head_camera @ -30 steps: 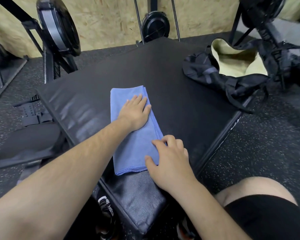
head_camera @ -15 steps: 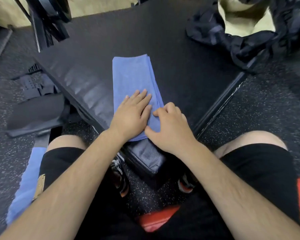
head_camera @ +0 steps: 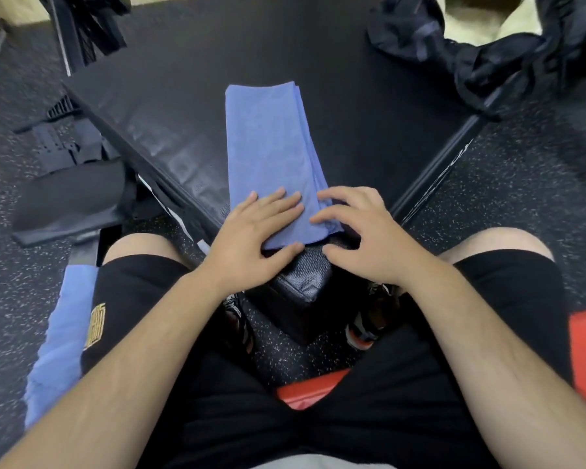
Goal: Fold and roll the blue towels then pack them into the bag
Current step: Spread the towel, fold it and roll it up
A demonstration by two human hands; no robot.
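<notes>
Towel (head_camera: 271,147), folded to a narrow strip, lies on the black mat (head_camera: 369,130). The left hand (head_camera: 251,235) has slid from mid-strip to the near end and lies flat. The right hand (head_camera: 362,231) arches its fingertips on the edge, grasp indeterminate. Rolling probably begins here.

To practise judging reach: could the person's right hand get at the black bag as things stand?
Probably yes: only mat lies between the right hand and the bag, though it sits at the far corner, so a long stretch seems needed.

One head view looks steeply down and forward, close over the surface (head_camera: 352,96) and the lap.
</notes>
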